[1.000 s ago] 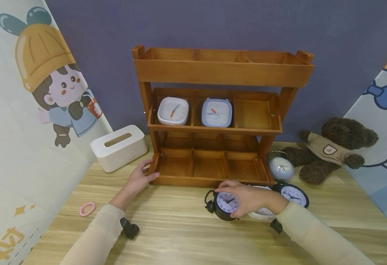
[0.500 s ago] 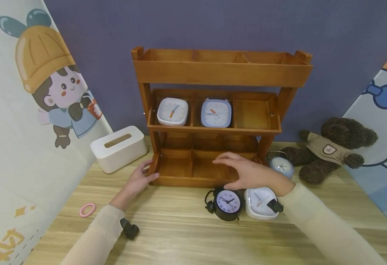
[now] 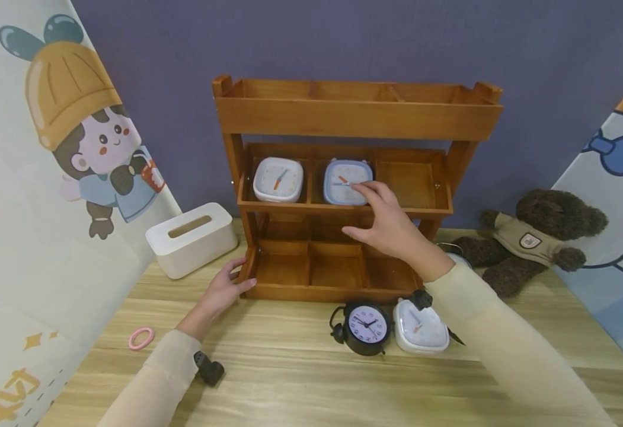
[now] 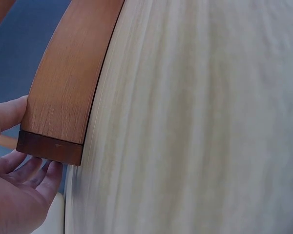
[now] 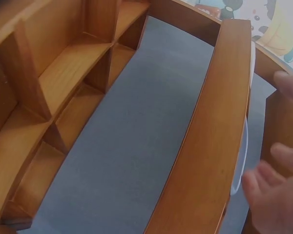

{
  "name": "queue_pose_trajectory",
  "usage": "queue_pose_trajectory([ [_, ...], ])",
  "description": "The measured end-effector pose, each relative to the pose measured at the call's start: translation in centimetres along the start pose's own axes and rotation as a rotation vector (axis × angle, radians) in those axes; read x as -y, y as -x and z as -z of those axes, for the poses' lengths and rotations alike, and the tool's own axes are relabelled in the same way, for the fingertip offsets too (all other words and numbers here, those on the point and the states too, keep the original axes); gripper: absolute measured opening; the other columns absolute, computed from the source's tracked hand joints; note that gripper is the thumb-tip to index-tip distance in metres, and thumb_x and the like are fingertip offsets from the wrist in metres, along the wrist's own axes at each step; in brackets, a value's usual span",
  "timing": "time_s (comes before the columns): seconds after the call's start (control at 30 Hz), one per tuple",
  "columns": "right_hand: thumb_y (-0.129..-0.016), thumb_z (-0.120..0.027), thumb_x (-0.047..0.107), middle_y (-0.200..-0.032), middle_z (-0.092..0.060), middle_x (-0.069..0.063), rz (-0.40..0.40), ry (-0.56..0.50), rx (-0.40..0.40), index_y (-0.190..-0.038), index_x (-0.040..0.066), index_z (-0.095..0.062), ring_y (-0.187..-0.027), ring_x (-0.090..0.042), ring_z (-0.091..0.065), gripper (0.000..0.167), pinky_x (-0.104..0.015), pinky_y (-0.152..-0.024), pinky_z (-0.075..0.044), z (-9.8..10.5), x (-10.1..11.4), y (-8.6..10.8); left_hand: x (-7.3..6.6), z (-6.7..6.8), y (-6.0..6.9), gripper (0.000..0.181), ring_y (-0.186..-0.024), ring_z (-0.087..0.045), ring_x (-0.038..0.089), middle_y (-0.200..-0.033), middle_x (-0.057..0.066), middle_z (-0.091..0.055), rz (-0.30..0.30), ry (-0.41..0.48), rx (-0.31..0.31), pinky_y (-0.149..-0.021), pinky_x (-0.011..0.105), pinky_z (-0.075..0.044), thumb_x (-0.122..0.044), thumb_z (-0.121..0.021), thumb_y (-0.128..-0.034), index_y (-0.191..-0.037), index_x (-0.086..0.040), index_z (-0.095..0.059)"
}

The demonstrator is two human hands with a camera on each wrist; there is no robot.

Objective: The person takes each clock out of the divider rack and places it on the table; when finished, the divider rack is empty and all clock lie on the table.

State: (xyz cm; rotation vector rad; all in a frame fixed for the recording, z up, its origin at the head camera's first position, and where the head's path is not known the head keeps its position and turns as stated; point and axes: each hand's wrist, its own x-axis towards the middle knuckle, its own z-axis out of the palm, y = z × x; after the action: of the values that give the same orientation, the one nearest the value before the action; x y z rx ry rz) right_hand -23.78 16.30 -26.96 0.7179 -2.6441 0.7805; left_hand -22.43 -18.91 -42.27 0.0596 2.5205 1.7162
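Observation:
My left hand (image 3: 226, 290) holds the lower left corner of a brown wooden tiered shelf (image 3: 359, 118). In the left wrist view its thumb and fingers (image 4: 50, 180) lie on either side of the end panel. Raised before the middle tier, my right hand (image 3: 391, 228) has its fingers spread and carries nothing. Its fingertips overlap the blue-rimmed clock (image 3: 338, 181) in the centre compartment; contact cannot be told. A white clock (image 3: 278, 179) sits in the left compartment. On the table below are a black alarm clock (image 3: 366, 326) and another white clock (image 3: 422, 332).
A white tissue box (image 3: 194, 240) stands left of the shelf, with a pink ring (image 3: 141, 338) nearer the front. At right sits a brown teddy bear (image 3: 530, 240). The light-blue alarm clock (image 3: 457, 256) is mostly hidden by the right arm. A dark wall rises behind.
My right hand has left the black alarm clock and risen, empty, to the middle tier. The white clock on the table came into fuller view. My left hand stays on the shelf corner.

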Motion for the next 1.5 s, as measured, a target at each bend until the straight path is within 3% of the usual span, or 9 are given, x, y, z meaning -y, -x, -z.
queue_pose_trajectory([
  [0.4, -0.082, -0.078, 0.038, -0.149, -0.023, -0.021, -0.169, 0.016, -0.098, -0.150, 0.003, -0.030, -0.135, -0.041, -0.022, 0.091, -0.055, -0.106, -0.030, -0.8, 0.5, -2.9, 0.2, 0.0, -0.2, 0.066, -0.133, -0.035, 0.044, -0.150, 0.026, -0.030, 0.001, -0.004, -0.002, -0.099, 0.051, -0.042, -0.009, -0.066, -0.0927, -0.149, 0.000, -0.031],
  [0.8, -0.077, -0.080, 0.040, -0.144, -0.030, -0.024, -0.194, 0.070, -0.199, -0.148, 0.002, -0.034, -0.126, -0.043, -0.033, 0.093, -0.054, -0.101, -0.035, -1.9, 0.6, -4.8, 0.2, -0.1, 0.0, 0.066, -0.133, -0.034, 0.046, -0.148, 0.030, -0.032, 0.000, -0.036, -0.014, -0.099, 0.053, -0.041, -0.011, -0.067, -0.0923, -0.148, 0.000, -0.033],
  [1.17, -0.077, -0.079, 0.046, -0.150, -0.021, -0.024, -0.261, 0.062, -0.127, -0.152, 0.000, -0.024, -0.133, -0.044, -0.026, 0.103, -0.054, -0.105, -0.032, -1.7, 0.7, -5.8, 0.0, -0.2, 0.0, 0.066, -0.133, -0.033, 0.047, -0.146, 0.032, -0.033, 0.000, -0.029, -0.020, -0.099, 0.054, -0.041, -0.010, -0.067, -0.0918, -0.148, 0.000, -0.033],
  [1.5, -0.078, -0.077, 0.049, -0.152, -0.017, -0.025, -0.267, 0.146, -0.063, -0.152, -0.001, -0.024, -0.136, -0.047, -0.022, 0.104, -0.052, -0.109, -0.028, -1.5, 1.0, -6.6, -0.2, -0.2, 0.2, 0.065, -0.133, -0.032, 0.047, -0.146, 0.033, -0.032, -0.002, -0.018, -0.015, -0.099, 0.055, -0.040, -0.009, -0.066, -0.0926, -0.147, 0.002, -0.032],
])
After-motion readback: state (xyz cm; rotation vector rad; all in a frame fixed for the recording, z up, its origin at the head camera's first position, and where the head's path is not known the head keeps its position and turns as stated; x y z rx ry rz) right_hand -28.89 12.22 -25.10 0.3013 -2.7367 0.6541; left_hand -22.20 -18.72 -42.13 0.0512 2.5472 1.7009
